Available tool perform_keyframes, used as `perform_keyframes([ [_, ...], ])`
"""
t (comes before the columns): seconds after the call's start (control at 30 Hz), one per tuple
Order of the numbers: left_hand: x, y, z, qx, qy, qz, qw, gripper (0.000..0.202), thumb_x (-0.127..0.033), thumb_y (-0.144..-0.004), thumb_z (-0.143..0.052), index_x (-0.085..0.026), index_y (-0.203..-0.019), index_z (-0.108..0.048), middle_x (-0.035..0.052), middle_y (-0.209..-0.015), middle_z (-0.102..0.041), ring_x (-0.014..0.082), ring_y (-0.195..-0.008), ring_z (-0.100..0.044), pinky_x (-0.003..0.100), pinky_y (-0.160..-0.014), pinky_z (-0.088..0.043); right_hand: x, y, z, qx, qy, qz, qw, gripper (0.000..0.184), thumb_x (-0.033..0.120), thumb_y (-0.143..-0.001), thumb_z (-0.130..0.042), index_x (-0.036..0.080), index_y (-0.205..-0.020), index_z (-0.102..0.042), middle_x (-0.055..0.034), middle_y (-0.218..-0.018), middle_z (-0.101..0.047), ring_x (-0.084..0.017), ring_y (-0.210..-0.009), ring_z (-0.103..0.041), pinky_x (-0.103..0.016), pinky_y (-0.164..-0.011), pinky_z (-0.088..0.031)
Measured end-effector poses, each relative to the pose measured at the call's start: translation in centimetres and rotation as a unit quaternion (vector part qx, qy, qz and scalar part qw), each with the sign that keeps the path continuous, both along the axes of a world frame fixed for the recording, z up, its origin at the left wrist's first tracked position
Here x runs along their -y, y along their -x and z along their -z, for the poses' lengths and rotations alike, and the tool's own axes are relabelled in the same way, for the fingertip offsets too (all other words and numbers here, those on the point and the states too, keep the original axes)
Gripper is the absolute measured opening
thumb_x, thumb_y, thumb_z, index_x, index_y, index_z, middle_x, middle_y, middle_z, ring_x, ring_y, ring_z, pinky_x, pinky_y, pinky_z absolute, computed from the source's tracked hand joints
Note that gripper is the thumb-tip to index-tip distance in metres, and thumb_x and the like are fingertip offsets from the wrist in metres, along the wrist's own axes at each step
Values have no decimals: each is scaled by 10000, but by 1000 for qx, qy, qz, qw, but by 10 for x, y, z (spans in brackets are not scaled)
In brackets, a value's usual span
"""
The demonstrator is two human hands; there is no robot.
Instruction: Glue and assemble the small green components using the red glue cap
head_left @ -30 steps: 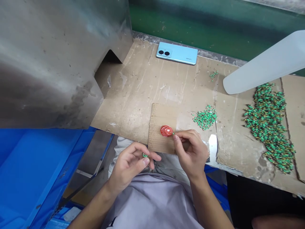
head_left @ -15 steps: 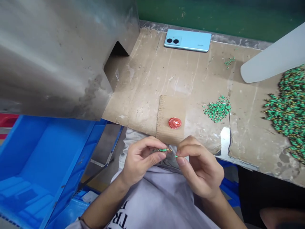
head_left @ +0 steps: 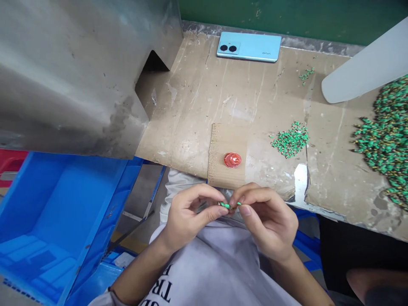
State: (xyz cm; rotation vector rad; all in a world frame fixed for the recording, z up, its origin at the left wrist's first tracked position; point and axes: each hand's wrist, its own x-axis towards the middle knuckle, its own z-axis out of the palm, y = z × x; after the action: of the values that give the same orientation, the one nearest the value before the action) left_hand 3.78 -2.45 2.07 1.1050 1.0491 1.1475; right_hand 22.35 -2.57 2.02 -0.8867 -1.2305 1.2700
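Observation:
My left hand (head_left: 191, 214) pinches a small green-and-gold piece (head_left: 225, 205) between thumb and fingers, over my lap at the table's front edge. Close beside it, my right hand (head_left: 267, 216) is closed on a tiny green piece (head_left: 239, 203) at its fingertips. The two pieces are very near each other; whether they touch I cannot tell. Just beyond my hands, a glossy red blob of paste (head_left: 232, 160) sits on a cardboard square (head_left: 218, 170). A small heap of tiny green pieces (head_left: 290, 140) lies to the right of the cardboard.
Larger green-and-gold pieces (head_left: 389, 136) are piled at the far right, near a pale grey cylinder (head_left: 357, 72). A light-blue phone (head_left: 248, 46) lies at the back. On the left stand a metal housing (head_left: 70, 76) and a blue bin (head_left: 63, 204). A few green bits (head_left: 306, 75) lie farther back.
My hands have come closer together, bringing the tiny green piece up to the end of the piece in my left hand. The left-hand piece has moved slightly right. The view has shifted slightly.

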Motion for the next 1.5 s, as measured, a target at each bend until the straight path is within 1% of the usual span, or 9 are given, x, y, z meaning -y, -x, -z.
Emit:
perform_keyframes([
  [0.13,-2,2,-1,-16,-44,3,999,65,-230,-902,-931,-262,-950,-900,54,-905,-868,210,-827,-798,317,-762,-640,0,-1,-3,-15,48,-19,999,81,198,-1077,-726,242,-1018,-759,-39,-865,-780,-171,-687,-745,-278,-593,-629],
  [0.23,-3,4,-3,-13,-54,16,998,115,-188,-917,-910,-279,-987,-911,49,-922,-870,198,-834,-799,301,-753,-635,-1,-3,-5,-22,76,-39,996,90,217,-1063,-748,236,-976,-756,-29,-819,-780,-160,-623,-728,-268,-563,-621],
  [0.43,-1,4,-4,8,-30,35,999,114,-240,-944,-886,-236,-1058,-890,73,-930,-850,196,-812,-774,298,-737,-634,-3,-8,-6,-7,121,-68,990,141,308,-1043,-791,228,-929,-767,-33,-784,-782,-172,-639,-734,-280,-587,-635],
  [0.7,-2,5,-2,17,-51,59,997,111,-235,-959,-860,-236,-1067,-885,66,-922,-818,176,-786,-752,288,-733,-621,-9,-15,-9,3,169,-131,977,246,412,-1044,-797,216,-899,-772,-30,-724,-770,-166,-610,-720,-273,-579,-625],
  [0.8,-4,5,-3,17,-53,61,997,76,-257,-951,-870,-236,-1023,-883,61,-899,-819,174,-768,-750,287,-717,-615,-12,-16,-10,5,178,-150,972,267,429,-1038,-805,209,-890,-772,-32,-726,-771,-166,-623,-727,-267,-587,-627],
  [0.93,-5,5,-3,23,-51,73,996,102,-212,-940,-873,-250,-1034,-886,51,-902,-824,169,-784,-751,275,-722,-607,-14,-18,-9,-12,188,-168,968,226,390,-1037,-810,204,-911,-785,-27,-756,-773,-155,-652,-730,-257,-622,-632],
  [1.07,-6,6,-2,20,-43,78,996,105,-187,-938,-864,-248,-1020,-887,47,-885,-818,173,-786,-746,283,-726,-599,-16,-18,-9,-7,184,-171,968,224,380,-1032,-814,199,-905,-782,-24,-757,-770,-151,-646,-726,-253,-614,-630],
  [1.23,-7,6,2,19,-29,81,996,49,-236,-927,-877,-231,-976,-880,59,-869,-812,186,-771,-747,294,-700,-596,-18,-19,-10,-2,186,-174,967,265,422,-1016,-829,197,-887,-771,-23,-731,-766,-154,-624,-720,-253,-585,-624],
  [1.5,-8,5,3,29,-42,86,995,101,-185,-935,-868,-242,-1015,-888,47,-868,-803,170,-793,-745,275,-731,-600,-18,-18,-10,-11,192,-182,964,252,402,-1018,-823,201,-878,-764,-21,-720,-769,-153,-616,-731,-250,-581,-626],
])
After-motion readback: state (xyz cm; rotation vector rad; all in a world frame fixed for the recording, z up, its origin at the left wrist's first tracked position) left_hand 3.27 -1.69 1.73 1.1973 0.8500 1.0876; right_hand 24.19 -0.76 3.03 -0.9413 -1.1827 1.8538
